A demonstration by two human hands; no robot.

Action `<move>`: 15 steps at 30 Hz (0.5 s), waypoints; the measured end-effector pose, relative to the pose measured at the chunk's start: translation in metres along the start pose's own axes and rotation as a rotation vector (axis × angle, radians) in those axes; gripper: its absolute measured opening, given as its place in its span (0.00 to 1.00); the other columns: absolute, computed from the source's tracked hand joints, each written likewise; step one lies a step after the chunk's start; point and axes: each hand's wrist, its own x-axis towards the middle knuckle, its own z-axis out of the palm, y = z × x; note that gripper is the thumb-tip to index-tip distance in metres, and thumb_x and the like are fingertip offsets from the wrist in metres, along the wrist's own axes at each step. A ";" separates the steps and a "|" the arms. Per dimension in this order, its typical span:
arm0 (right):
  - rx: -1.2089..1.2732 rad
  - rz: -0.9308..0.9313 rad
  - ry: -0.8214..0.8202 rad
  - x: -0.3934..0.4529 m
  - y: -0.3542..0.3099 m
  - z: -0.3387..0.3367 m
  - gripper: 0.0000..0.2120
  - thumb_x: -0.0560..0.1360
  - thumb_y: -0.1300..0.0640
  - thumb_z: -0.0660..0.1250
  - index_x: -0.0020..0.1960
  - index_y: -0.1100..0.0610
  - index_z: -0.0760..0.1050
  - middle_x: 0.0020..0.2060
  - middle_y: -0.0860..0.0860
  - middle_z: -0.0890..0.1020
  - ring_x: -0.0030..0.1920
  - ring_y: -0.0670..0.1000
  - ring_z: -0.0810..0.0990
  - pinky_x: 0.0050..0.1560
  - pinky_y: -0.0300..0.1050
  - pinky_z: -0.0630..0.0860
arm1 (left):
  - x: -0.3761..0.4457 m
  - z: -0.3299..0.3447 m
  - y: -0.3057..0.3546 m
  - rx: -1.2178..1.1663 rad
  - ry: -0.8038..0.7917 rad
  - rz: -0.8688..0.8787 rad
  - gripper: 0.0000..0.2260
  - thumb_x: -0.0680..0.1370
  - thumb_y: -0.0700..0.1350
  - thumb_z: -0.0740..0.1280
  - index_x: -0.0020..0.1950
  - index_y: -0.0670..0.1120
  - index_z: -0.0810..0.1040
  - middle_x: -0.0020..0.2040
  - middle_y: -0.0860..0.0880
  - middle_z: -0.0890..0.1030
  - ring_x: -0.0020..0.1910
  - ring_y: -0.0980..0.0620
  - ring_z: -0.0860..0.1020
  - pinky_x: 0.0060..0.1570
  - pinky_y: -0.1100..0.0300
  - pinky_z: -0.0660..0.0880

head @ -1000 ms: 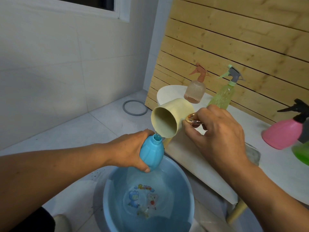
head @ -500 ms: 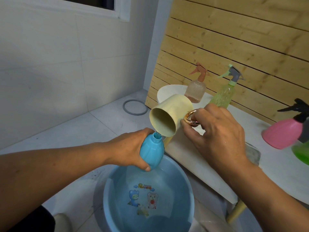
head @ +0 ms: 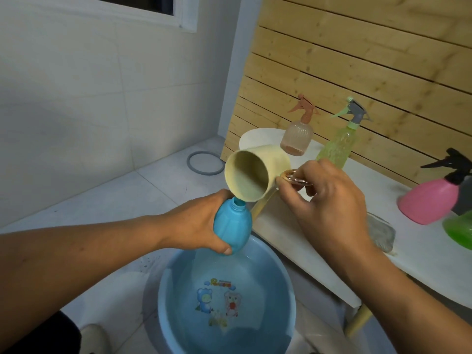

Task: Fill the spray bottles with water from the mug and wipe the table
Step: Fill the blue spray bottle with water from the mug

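My left hand (head: 196,223) grips a blue spray bottle body (head: 231,227) without its sprayer, held tilted over a blue basin (head: 286,284) of water. My right hand (head: 329,200) holds the metal handle of a cream mug (head: 255,173), tipped on its side with its rim just above the bottle's open neck. No stream of water is plainly visible. The white table (head: 421,254) carries a peach spray bottle (head: 297,135), a light green spray bottle (head: 339,141), a pink spray bottle (head: 431,200) and a green bottle (head: 459,229) at the right edge.
A grey cloth (head: 381,235) lies on the table behind my right wrist. A wooden slat wall (head: 357,60) backs the table. A grey ring (head: 204,164) lies on the tiled floor near the corner. A shoe (head: 93,338) shows at the bottom left.
The mug has tipped a little further and risen slightly. The blue bottle and my left hand have stayed nearly still over the basin.
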 end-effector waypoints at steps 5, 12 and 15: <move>0.393 0.415 -0.136 -0.006 0.011 0.005 0.18 0.77 0.43 0.71 0.37 0.54 0.74 0.26 0.43 0.73 0.29 0.44 0.69 0.28 0.38 0.63 | -0.013 0.001 0.001 -0.112 0.054 -0.055 0.41 0.66 0.54 0.84 0.71 0.62 0.63 0.60 0.62 0.75 0.59 0.60 0.78 0.52 0.60 0.82; 0.478 0.688 -0.309 -0.027 0.022 0.023 0.20 0.77 0.39 0.69 0.36 0.54 0.75 0.23 0.42 0.71 0.27 0.44 0.66 0.31 0.42 0.63 | -0.028 0.031 -0.013 -0.236 0.093 -0.138 0.40 0.65 0.49 0.84 0.69 0.62 0.65 0.59 0.62 0.75 0.58 0.59 0.78 0.50 0.61 0.82; 0.555 0.784 -0.353 -0.046 0.026 0.043 0.21 0.77 0.41 0.69 0.34 0.54 0.72 0.23 0.43 0.71 0.28 0.45 0.66 0.32 0.42 0.65 | -0.037 0.067 -0.035 -0.306 0.172 -0.195 0.39 0.64 0.45 0.84 0.67 0.63 0.67 0.59 0.61 0.75 0.57 0.58 0.78 0.45 0.65 0.79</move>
